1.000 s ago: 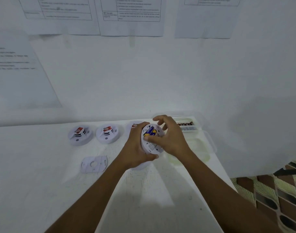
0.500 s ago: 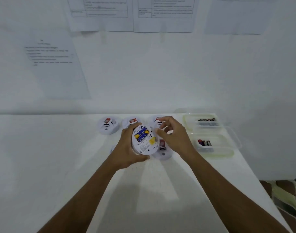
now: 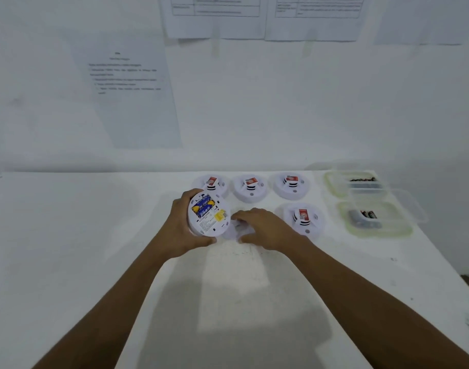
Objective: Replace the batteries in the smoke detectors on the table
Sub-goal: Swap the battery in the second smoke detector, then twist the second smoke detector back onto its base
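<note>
Left hand (image 3: 184,230), at the middle of the frame, is wrapped around a round white plastic smoke detector (image 3: 208,215), thumb under its lower edge, holding it tilted with its back showing. Two blue-and-yellow batteries (image 3: 203,207) sit in the open compartment beside a yellow label. Right hand (image 3: 265,230), just right of it, lies palm down on the white table (image 3: 68,249), fingers curled over a flat white round cover plate (image 3: 234,229); whether it actually grips the plate cannot be told. Three more white detectors stand face up in a row behind (image 3: 250,188), and a fourth (image 3: 302,219) sits right of the right hand. At the right edge, two clear plastic containers hold loose batteries, one far (image 3: 357,183) and one near (image 3: 374,219).
</note>
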